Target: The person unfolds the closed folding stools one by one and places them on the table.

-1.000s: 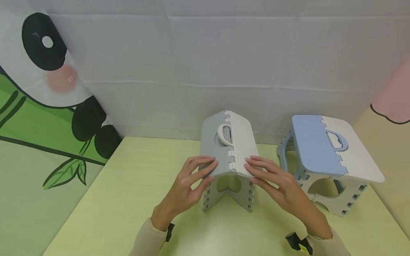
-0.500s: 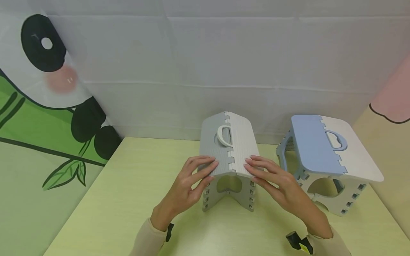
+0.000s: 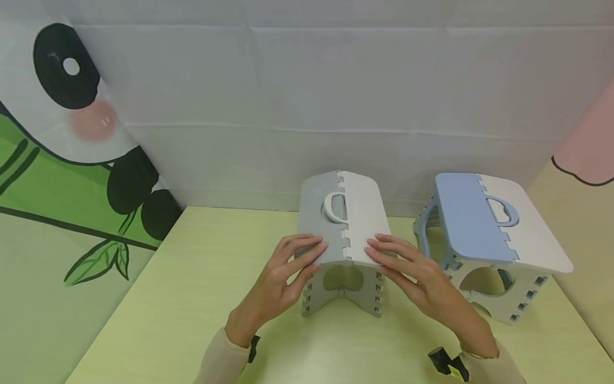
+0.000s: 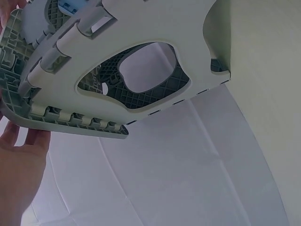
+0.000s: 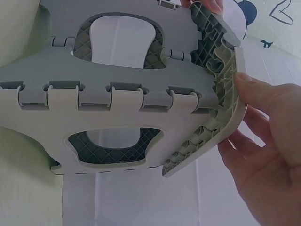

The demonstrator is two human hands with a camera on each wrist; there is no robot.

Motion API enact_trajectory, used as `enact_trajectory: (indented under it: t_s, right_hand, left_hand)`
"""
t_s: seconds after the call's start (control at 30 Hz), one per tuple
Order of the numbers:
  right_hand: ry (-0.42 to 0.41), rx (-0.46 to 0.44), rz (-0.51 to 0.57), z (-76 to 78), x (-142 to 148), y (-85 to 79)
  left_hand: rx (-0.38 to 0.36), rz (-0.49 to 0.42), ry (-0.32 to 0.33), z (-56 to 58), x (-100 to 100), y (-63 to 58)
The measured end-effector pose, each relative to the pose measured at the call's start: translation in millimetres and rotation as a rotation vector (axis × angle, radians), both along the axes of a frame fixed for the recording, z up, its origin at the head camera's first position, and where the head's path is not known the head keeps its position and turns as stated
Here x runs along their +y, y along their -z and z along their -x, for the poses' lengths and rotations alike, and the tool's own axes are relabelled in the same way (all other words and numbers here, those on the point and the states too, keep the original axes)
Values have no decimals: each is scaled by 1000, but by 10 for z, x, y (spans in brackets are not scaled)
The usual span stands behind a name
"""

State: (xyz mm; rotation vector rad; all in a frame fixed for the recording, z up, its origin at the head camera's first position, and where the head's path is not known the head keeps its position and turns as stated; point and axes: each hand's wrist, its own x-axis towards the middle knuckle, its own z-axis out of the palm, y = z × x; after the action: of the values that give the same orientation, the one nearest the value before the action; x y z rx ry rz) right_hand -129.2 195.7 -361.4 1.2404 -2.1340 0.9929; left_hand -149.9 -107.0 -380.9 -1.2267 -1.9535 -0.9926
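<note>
A grey and white folding stool [image 3: 363, 213] stands upright and partly folded between my hands. Its two top halves slope down from a low central ridge, and the pale carry handle [image 3: 330, 205] sits near the middle. My left hand [image 3: 273, 280] rests extended fingers on the grey half, thumb at the near edge. On the white half lie the fingers of my right hand [image 3: 422, 277]; in the right wrist view its thumb [image 5: 249, 87] touches the rim. Hinged end panels [image 4: 155, 28] bend inward below the top, seen in the left wrist view.
To the right stands another folding stool [image 3: 472, 213], blue and white, fully unfolded with a blue handle. Both stools are on a pale yellow table [image 3: 216, 240]. A pale cloth backdrop [image 3: 288, 96] hangs behind, with a printed cartoon [image 3: 67, 64] at left.
The ridge of the grey and white stool has sunk slightly and its top halves lie flatter. Its lower panels have spread a little apart. Both hands have kept nearly the same place.
</note>
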Motion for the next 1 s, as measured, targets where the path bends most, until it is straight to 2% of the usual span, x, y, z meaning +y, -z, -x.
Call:
enact_trajectory:
  t_s: [0.23, 0.5, 0.73, 1.0]
  right_hand:
    - [-20, 49, -3, 20, -7, 17]
    - [-6, 22, -15, 4, -11, 2]
    - [-6, 96, -21, 21, -20, -35]
    - [-3, 79, -25, 25, -15, -22]
  left_hand:
    - [-4, 14, -17, -15, 5, 2]
    - [21, 16, -29, -20, 3, -9]
    - [39, 77, -71, -14, -7, -17]
    - [59, 91, -76, 1, -17, -13]
